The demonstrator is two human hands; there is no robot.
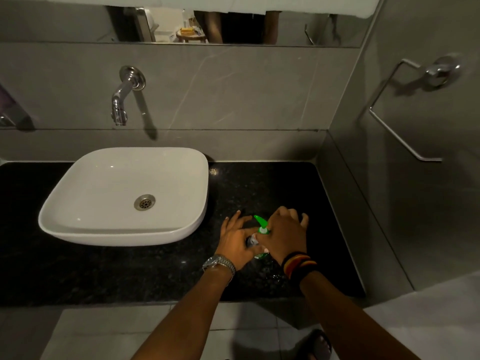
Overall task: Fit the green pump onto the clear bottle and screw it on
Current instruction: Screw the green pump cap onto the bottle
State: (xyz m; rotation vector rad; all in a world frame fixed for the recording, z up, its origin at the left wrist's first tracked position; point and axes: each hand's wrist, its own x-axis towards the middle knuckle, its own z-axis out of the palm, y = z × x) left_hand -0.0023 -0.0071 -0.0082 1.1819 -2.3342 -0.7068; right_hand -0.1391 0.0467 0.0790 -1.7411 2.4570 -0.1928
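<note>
A clear bottle (251, 241) stands on the black granite counter (155, 271), right of the basin. Most of it is hidden between my hands; a green patch shows at its base. My left hand (235, 240) wraps around the bottle's left side. The green pump (261, 224) sits on top of the bottle, its nozzle pointing up and to the left. My right hand (284, 235) covers the pump's collar from the right, fingers curled around it. The joint between the pump and the bottle neck is hidden.
A white basin (124, 196) stands on the counter's left half, with a chrome wall tap (122, 100) above it. A towel ring (405, 107) hangs on the right wall. The counter's front edge lies just below my wrists.
</note>
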